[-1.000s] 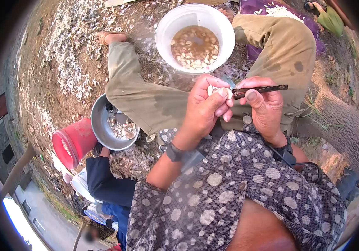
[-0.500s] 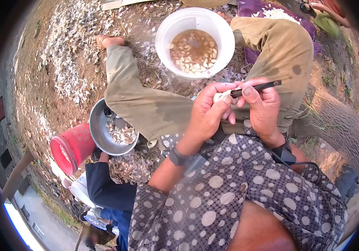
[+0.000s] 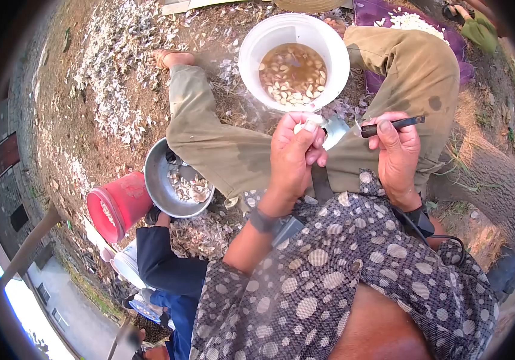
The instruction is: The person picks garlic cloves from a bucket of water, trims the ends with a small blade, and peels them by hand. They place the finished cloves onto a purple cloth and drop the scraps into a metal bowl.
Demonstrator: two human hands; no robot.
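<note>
My left hand (image 3: 290,157) pinches a pale garlic clove (image 3: 301,126) between thumb and fingertips, above my lap. My right hand (image 3: 397,155) grips a small knife (image 3: 359,129) by its dark handle; the broad blade points left and its tip reaches toward the clove, a short gap apart from my left fingers. Just beyond both hands stands a white bowl (image 3: 256,42) of brownish water with several peeled cloves floating in it.
A metal bowl (image 3: 156,180) with skins lies left of my knee, a red bucket (image 3: 120,204) on its side beside it. Garlic peels litter the dirt at left. A purple cloth (image 3: 383,11) with white cloves lies at the top right. Another person in dark sleeves (image 3: 161,264) sits lower left.
My hands have drawn apart: the knife pulled right off the clove, baring its blade. The camera view has shifted slightly, moving everything to the right.
</note>
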